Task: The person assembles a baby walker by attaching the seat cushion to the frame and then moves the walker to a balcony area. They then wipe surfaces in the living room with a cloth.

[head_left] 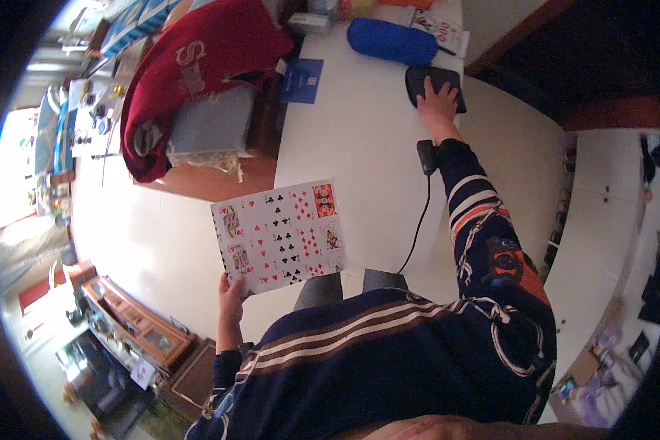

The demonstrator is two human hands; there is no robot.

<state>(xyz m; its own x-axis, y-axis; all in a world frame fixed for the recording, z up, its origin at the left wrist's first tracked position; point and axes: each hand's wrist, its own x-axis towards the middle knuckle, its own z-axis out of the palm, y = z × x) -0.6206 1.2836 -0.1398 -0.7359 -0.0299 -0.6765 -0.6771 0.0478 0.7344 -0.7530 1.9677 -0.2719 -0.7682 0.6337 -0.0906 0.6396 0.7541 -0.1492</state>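
My left hand (231, 302) pinches the lower left corner of a white sheet (271, 213) printed with rows of uncut playing cards. The sheet is tilted over the near left part of a white table (323, 147). At the far right of the table, my right hand (438, 108) lies on a flat black case (416, 79), fingers spread and not wrapped round it. What the case is, I cannot tell. Just beyond it lies a blue pencil case (392, 42) with a rounded end. By my right wrist is a small black device (426, 156) on a black cable (421, 224).
A blue card (301, 81) lies toward the table's left side. Left of it, a red cloth (213, 44) with lettering hangs over a brown piece of furniture, beside a grey box-like thing (213, 121). Printed paper (451, 35) sits behind the pencil case. White cabinets (601, 213) stand on the right.
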